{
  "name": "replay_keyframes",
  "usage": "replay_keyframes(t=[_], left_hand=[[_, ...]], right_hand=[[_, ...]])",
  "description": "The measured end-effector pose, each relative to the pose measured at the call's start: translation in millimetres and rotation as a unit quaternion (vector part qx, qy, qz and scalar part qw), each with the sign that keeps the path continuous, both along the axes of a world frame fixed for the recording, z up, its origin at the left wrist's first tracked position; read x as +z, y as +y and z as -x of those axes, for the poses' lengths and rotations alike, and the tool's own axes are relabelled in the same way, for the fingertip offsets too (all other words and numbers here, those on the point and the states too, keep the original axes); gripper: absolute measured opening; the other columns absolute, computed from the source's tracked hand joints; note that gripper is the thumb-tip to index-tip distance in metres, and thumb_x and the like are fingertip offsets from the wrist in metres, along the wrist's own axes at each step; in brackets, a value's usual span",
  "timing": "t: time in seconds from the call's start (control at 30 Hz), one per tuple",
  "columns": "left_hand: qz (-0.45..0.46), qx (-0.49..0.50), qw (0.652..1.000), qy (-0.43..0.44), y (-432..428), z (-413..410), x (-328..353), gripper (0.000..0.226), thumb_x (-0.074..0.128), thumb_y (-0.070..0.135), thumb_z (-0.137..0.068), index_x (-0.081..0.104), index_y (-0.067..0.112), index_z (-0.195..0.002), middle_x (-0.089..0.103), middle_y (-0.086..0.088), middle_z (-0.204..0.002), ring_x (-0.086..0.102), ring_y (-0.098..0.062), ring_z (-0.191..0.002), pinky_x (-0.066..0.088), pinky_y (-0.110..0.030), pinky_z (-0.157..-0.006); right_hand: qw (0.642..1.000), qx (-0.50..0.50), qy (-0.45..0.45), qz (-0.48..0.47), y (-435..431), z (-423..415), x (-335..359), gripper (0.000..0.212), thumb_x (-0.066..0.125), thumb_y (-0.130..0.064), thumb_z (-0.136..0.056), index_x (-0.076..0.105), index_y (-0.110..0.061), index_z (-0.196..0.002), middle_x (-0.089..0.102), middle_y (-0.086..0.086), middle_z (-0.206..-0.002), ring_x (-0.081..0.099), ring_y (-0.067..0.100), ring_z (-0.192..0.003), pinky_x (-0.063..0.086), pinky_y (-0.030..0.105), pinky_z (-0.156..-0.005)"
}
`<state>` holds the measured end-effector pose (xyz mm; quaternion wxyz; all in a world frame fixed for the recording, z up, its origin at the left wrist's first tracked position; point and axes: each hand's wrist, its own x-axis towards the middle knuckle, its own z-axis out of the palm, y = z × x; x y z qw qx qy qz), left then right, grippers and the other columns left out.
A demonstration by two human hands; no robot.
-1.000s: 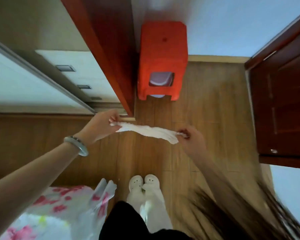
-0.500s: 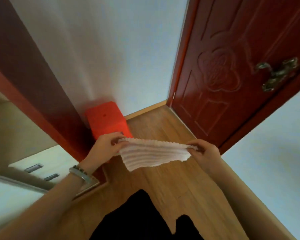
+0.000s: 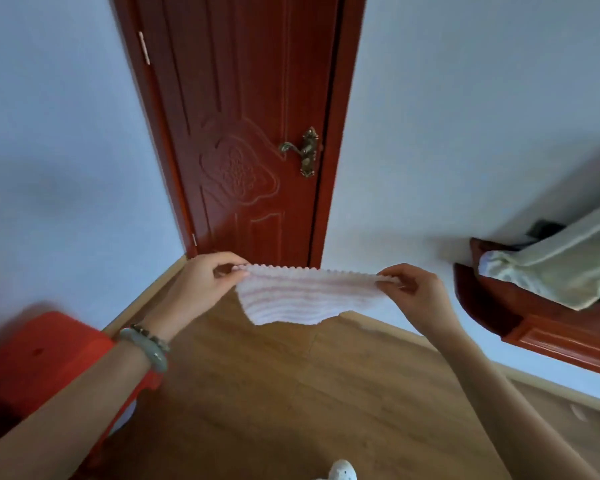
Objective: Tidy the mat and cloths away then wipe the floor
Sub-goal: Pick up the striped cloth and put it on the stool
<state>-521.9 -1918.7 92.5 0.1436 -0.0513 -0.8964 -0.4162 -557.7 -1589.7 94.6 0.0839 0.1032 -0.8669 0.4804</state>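
A small white cloth with faint pink ribs (image 3: pixel 302 299) hangs stretched between both hands at chest height, in front of a closed red-brown door. My left hand (image 3: pixel 205 285) pinches its left top corner, a green bangle on that wrist. My right hand (image 3: pixel 413 289) pinches the right top corner. The cloth's lower edge hangs free above the wooden floor (image 3: pixel 309 393).
The red-brown door (image 3: pixel 243 133) with a brass handle (image 3: pixel 303 152) stands straight ahead. A red plastic stool (image 3: pixel 45 362) sits at lower left by the wall. At right, a dark wooden ledge (image 3: pixel 534 327) carries pale bedding (image 3: pixel 551 268). A white slipper (image 3: pixel 342 471) shows at the bottom edge.
My view has risen from the floor and turned right to face the door. The cloth, first a twisted strand, is now spread flat between my hands.
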Motion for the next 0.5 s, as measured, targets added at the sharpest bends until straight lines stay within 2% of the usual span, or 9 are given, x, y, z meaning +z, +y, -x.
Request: replay_keyframes(t=[0.1,0.17,0.23,0.3,0.4,0.5], left_hand=[[-0.008,-0.081,0.997,-0.002,53,22,7,0.024,0.067,0.017,-0.087,0.065,0.041,-0.084,0.068,0.025,-0.086,0.064,0.003,-0.079,0.045,-0.007,-0.069],[-0.009,-0.131,0.991,-0.003,92,37,12,0.017,0.066,0.019,-0.087,0.067,0.036,-0.088,0.069,0.020,-0.082,0.064,0.001,-0.076,0.046,-0.010,-0.068],[-0.010,-0.176,0.984,-0.003,135,50,17,0.011,0.066,0.021,-0.087,0.070,0.029,-0.092,0.069,0.013,-0.078,0.064,-0.002,-0.073,0.048,-0.016,-0.066],[-0.007,-0.218,0.976,-0.007,182,59,23,0.009,0.066,0.019,-0.087,0.071,0.026,-0.090,0.069,0.011,-0.078,0.064,-0.006,-0.072,0.049,-0.019,-0.065],[-0.004,-0.276,0.961,-0.011,255,70,29,0.016,0.067,0.015,-0.086,0.070,0.030,-0.082,0.070,0.009,-0.077,0.063,-0.006,-0.072,0.046,-0.015,-0.066],[-0.001,-0.328,0.945,-0.005,331,74,32,0.019,0.069,0.016,-0.085,0.069,0.034,-0.081,0.068,0.018,-0.080,0.062,-0.002,-0.071,0.046,-0.013,-0.067]], right_hand=[[0.997,-0.071,0.011,0.003,55,-28,8,0.023,0.073,-0.011,-0.079,0.066,-0.032,-0.075,0.070,-0.006,-0.078,0.062,0.001,-0.064,0.047,0.014,-0.067],[0.993,-0.113,0.018,0.003,91,-47,15,0.015,0.073,-0.009,-0.079,0.069,-0.024,-0.079,0.070,-0.003,-0.078,0.061,0.000,-0.065,0.045,0.009,-0.065],[0.987,-0.157,0.035,-0.006,128,-66,23,0.015,0.073,-0.008,-0.079,0.069,-0.023,-0.080,0.069,-0.006,-0.077,0.060,-0.002,-0.066,0.044,0.007,-0.063],[0.978,-0.202,0.050,-0.010,165,-85,28,0.025,0.074,-0.008,-0.078,0.067,-0.032,-0.076,0.069,-0.011,-0.075,0.061,-0.002,-0.067,0.045,0.009,-0.064],[0.964,-0.259,0.055,-0.003,223,-113,31,0.035,0.073,-0.006,-0.077,0.063,-0.039,-0.072,0.067,-0.019,-0.068,0.060,-0.005,-0.068,0.045,0.009,-0.064],[0.949,-0.312,0.050,-0.005,281,-145,33,0.037,0.073,-0.004,-0.077,0.063,-0.039,-0.072,0.065,-0.028,-0.068,0.060,-0.007,-0.069,0.044,0.010,-0.066]])
